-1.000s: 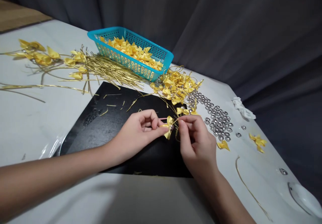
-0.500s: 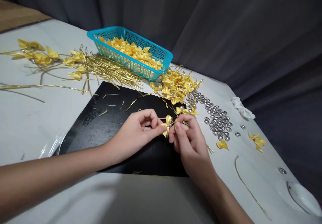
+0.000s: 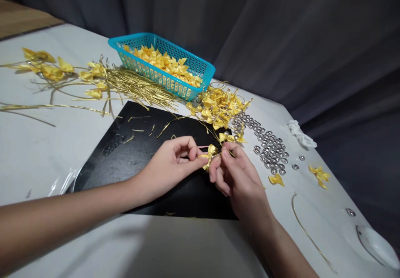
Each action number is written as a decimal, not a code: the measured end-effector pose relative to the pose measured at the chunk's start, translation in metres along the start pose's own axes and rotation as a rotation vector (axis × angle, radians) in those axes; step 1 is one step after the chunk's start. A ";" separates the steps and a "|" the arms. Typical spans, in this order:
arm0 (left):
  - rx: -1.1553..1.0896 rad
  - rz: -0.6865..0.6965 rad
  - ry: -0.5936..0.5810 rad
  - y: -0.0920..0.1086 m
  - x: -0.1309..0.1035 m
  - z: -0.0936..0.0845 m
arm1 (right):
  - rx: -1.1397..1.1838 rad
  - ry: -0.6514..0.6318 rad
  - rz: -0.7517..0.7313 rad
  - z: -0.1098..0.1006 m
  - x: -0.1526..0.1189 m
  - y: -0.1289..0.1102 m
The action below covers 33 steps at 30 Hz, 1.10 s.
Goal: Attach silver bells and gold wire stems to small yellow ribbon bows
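Note:
Over the black board (image 3: pixel 125 174), my left hand (image 3: pixel 178 157) pinches a small yellow ribbon bow (image 3: pixel 210 155) between thumb and fingers. My right hand (image 3: pixel 239 170) is close on its right side, thumb and index finger pressed together on a thin gold cord (image 3: pixel 218 155) that runs from the middle of the bow. The other fingers of my right hand curl beneath. Part of the bow is covered by the left fingertips. Short gold cord scraps (image 3: pixel 133 138) lie on the board.
A blue plastic basket (image 3: pixel 206 74) of yellow bows stands at the back, with a bundle of gold cords (image 3: pixel 140 86) before it. Right of it are piled corded bows (image 3: pixel 223 105) and many silver oval pieces (image 3: pixel 271 153). A white dish-like object (image 3: pixel 379 246) sits far right.
My right hand has shifted slightly right and turned, its lower fingers loosening while it keeps the cord. The bow has tilted a little; my left hand has barely moved.

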<state>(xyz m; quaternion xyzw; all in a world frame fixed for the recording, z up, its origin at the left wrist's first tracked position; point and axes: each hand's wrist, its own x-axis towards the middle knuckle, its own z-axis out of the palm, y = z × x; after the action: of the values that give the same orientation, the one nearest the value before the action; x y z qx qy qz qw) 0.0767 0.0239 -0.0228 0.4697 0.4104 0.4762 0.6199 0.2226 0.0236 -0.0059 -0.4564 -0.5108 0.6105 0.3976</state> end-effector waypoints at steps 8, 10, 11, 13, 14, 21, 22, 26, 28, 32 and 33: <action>0.011 -0.010 0.009 0.001 0.000 0.000 | 0.115 0.034 0.060 -0.005 0.003 -0.002; 0.025 -0.012 0.004 0.001 -0.001 0.000 | 0.128 0.078 0.049 -0.007 0.004 -0.005; 0.031 -0.014 0.003 0.001 -0.001 0.000 | 0.133 0.109 0.034 -0.009 0.005 -0.006; 0.040 -0.023 0.004 0.001 -0.001 0.000 | 0.129 0.172 -0.009 -0.011 0.005 -0.009; 0.044 -0.027 0.006 0.001 -0.001 0.001 | 0.119 0.193 -0.032 -0.012 0.006 -0.010; 0.042 -0.031 0.010 0.002 0.000 0.001 | 0.078 0.239 -0.090 -0.014 0.005 -0.017; 0.041 -0.030 0.011 0.001 0.000 0.000 | 0.092 0.232 -0.081 -0.014 0.005 -0.017; 0.017 -0.027 0.028 -0.001 0.001 -0.001 | 0.136 0.180 -0.065 -0.013 0.003 -0.019; 0.002 -0.025 0.043 -0.001 0.001 -0.001 | 0.129 0.145 -0.056 -0.012 0.003 -0.019; -0.015 -0.014 0.106 0.002 0.001 -0.001 | -0.024 0.069 -0.046 -0.013 0.003 -0.016; -0.018 -0.011 0.117 0.003 0.000 -0.001 | -0.092 0.057 -0.051 -0.013 0.003 -0.014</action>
<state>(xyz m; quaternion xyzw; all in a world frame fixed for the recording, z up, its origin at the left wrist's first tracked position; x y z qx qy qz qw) 0.0754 0.0248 -0.0205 0.4331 0.4441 0.5031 0.6018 0.2341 0.0321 0.0069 -0.4784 -0.5383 0.5626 0.4060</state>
